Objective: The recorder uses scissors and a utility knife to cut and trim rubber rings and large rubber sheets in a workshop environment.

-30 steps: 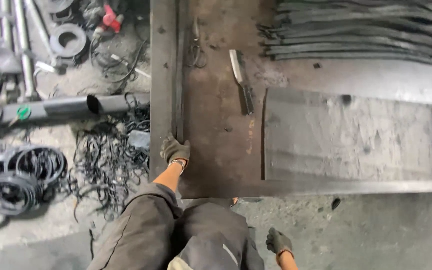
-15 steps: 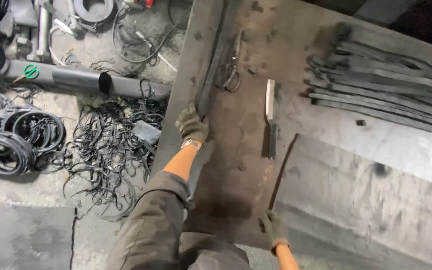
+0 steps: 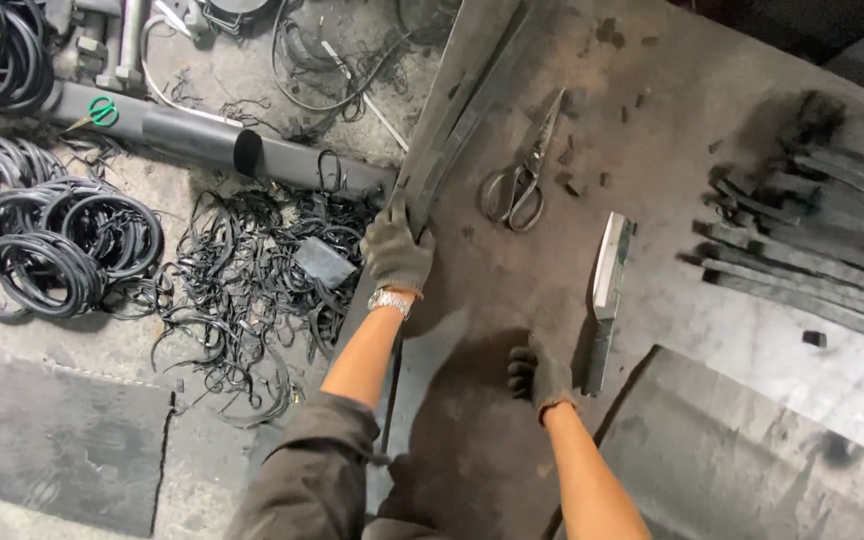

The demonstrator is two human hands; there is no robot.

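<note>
Gloved hands at a dark rubber strip on the work surface (image 3: 512,270).
Left hand (image 3: 395,252), arm stretched forward, grips the long strip (image 3: 457,120) along the surface's left edge; right hand (image 3: 538,374) rests knuckles-up, fingers curled and holding nothing, just beside a flat blade (image 3: 607,290), with shears (image 3: 520,180) beyond.

Matt black rubber strip (image 3: 452,130), cloth gloves (image 3: 395,252)

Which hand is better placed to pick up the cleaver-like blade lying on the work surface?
Probably the right hand: it rests flat on the surface just beside the blade, empty. The left hand is farther away and grips the long dark strips at the edge.
</note>
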